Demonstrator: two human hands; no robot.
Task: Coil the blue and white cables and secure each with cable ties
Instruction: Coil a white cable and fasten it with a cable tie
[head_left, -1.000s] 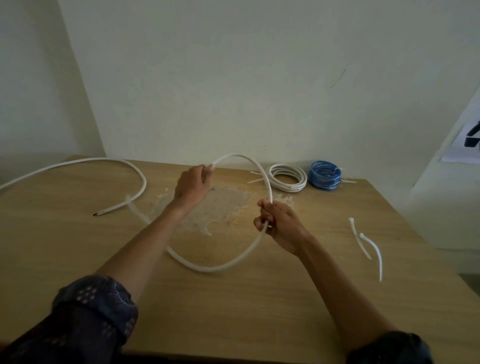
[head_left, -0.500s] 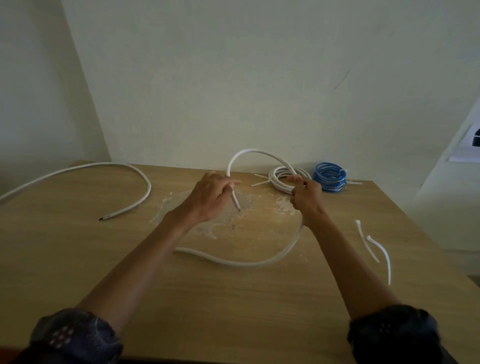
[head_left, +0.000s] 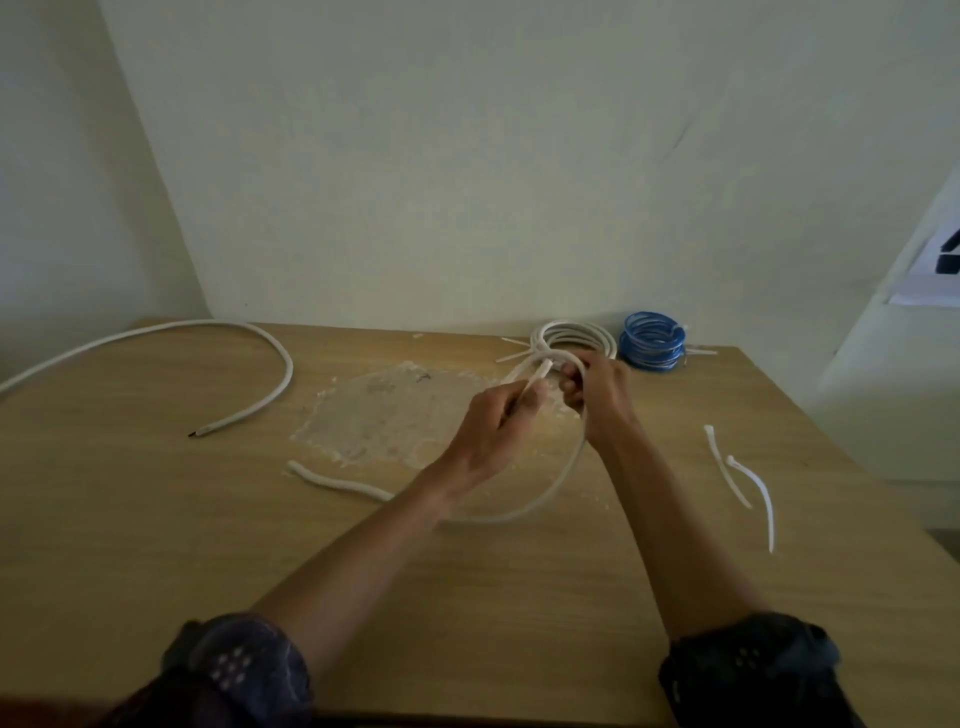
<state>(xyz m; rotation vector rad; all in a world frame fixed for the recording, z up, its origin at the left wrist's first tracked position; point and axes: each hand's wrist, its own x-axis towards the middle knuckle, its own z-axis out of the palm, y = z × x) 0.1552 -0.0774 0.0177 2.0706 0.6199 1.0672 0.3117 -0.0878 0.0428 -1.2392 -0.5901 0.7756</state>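
so: both hands (head_left: 493, 436) (head_left: 602, 400) tight around one white cable (head_left: 332, 484), two coils (white (head_left: 574, 332), blue (head_left: 652, 347)), two loose ties (head_left: 727, 467) (head_left: 759, 491)

The left hand (head_left: 493, 431) pinches the end of the white cable (head_left: 332, 483), and the right hand (head_left: 597, 397) grips its loop just beside. Two cable ties (head_left: 724, 467) lie to the right on the surface (head_left: 156, 519).

The table (head_left: 156, 545) is matt, light wood grain, with a rough, pale, scraped patch (head_left: 395, 415) on it. Right of the patch, the white cable (head_left: 569, 465) has a smooth plastic sheath; the blue coil (head_left: 652, 343) looks glossier; the cable ties (head_left: 725, 467) are pale plastic
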